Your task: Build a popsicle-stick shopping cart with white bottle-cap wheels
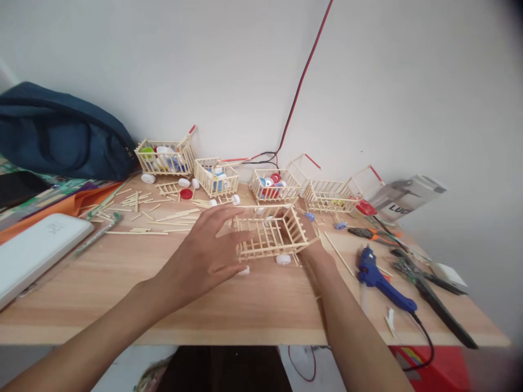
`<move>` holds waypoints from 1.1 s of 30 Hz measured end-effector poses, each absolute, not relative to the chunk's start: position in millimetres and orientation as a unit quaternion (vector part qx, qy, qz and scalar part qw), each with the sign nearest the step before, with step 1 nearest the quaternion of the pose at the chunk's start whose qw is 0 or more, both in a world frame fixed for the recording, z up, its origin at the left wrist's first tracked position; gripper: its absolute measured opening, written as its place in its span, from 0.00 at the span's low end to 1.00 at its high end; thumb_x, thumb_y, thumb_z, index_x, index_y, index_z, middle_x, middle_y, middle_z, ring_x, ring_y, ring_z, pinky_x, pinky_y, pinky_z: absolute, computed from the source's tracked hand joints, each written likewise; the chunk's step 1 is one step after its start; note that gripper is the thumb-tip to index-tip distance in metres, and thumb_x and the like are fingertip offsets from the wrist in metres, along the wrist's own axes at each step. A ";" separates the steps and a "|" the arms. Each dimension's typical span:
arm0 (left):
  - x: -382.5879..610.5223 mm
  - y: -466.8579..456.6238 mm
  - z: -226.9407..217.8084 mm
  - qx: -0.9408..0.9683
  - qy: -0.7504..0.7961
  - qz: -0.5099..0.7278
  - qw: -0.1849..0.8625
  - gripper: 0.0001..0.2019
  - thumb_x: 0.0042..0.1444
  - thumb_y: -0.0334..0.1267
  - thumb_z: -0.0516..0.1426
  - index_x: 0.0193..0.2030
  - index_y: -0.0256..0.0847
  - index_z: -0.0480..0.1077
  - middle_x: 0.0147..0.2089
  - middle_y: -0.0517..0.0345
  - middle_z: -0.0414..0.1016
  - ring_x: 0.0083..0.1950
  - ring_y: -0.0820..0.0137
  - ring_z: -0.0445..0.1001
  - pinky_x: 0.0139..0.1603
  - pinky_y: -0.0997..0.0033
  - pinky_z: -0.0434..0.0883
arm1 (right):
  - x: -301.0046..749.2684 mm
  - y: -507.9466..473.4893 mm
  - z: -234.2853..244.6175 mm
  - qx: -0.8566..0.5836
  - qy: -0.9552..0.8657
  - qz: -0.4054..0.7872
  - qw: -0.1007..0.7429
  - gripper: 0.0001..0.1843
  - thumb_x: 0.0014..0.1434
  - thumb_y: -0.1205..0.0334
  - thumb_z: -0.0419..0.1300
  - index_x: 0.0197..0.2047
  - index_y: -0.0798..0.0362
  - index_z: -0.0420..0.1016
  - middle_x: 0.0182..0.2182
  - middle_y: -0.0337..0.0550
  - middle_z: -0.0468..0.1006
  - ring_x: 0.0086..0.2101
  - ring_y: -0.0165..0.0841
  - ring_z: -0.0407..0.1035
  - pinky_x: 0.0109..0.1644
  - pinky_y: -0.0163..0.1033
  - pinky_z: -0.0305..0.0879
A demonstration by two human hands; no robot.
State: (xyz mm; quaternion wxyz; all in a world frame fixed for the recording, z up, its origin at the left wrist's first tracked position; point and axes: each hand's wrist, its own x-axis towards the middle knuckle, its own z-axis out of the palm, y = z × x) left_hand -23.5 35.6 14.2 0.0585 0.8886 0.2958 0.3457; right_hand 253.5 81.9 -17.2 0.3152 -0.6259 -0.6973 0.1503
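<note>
A small shopping cart made of thin wooden sticks (pixel 267 253), with white bottle-cap wheels, is between my hands over the front middle of the table. My left hand (pixel 212 242) is at the cart's left end, its spread fingers around the frame and the thumb low by a white wheel (pixel 244 270). At the right end, my right hand (pixel 309 237) is around the cart from behind. Slats partly hide its fingers. Another white cap wheel (pixel 283 259) shows under the front right corner. The cart's basket holds nothing.
Several finished stick carts (pixel 167 158) line the wall, some filled with bottle caps. Loose sticks (pixel 175 218) lie left. A blue glue gun (pixel 382 283), pliers (pixel 371 234) and a black-handled tool (pixel 437 305) lie right. A white power bank (pixel 44 250) and blue bag (pixel 65 130) are far left.
</note>
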 end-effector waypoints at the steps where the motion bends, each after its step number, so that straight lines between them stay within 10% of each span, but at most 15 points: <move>1: -23.0 36.5 12.6 0.889 0.295 0.347 0.055 0.17 0.60 0.41 0.61 0.56 0.48 0.71 0.69 0.50 0.62 0.71 0.56 0.57 0.71 0.47 0.59 | 253.3 82.4 -17.9 -0.630 -0.695 0.148 0.313 0.13 0.57 0.49 0.59 0.33 0.49 0.78 0.33 0.45 0.79 0.36 0.40 0.73 0.41 0.45 0.71; 16: -20.7 38.4 4.7 0.882 0.296 0.364 0.037 0.10 0.62 0.33 0.58 0.49 0.46 0.76 0.65 0.50 0.67 0.70 0.56 0.59 0.68 0.45 0.63 | 265.5 77.2 -9.8 -0.602 -0.746 0.118 0.260 0.11 0.58 0.56 0.55 0.31 0.50 0.77 0.34 0.45 0.79 0.37 0.37 0.72 0.42 0.40 0.66; 25: -25.6 39.4 5.8 0.881 0.283 0.377 0.046 0.11 0.63 0.36 0.57 0.50 0.46 0.76 0.65 0.50 0.67 0.68 0.56 0.61 0.67 0.48 0.64 | 312.9 74.8 39.5 -0.737 -0.621 -0.062 0.261 0.14 0.58 0.63 0.57 0.46 0.53 0.79 0.45 0.50 0.79 0.35 0.35 0.72 0.45 0.42 0.65; 33: -24.6 41.6 4.4 0.885 0.258 0.384 0.053 0.11 0.63 0.37 0.57 0.51 0.47 0.75 0.65 0.50 0.67 0.68 0.58 0.61 0.68 0.47 0.63 | 291.8 100.6 46.9 -0.808 -0.574 -0.097 0.096 0.19 0.63 0.62 0.54 0.57 0.47 0.71 0.46 0.52 0.80 0.45 0.42 0.74 0.41 0.40 0.64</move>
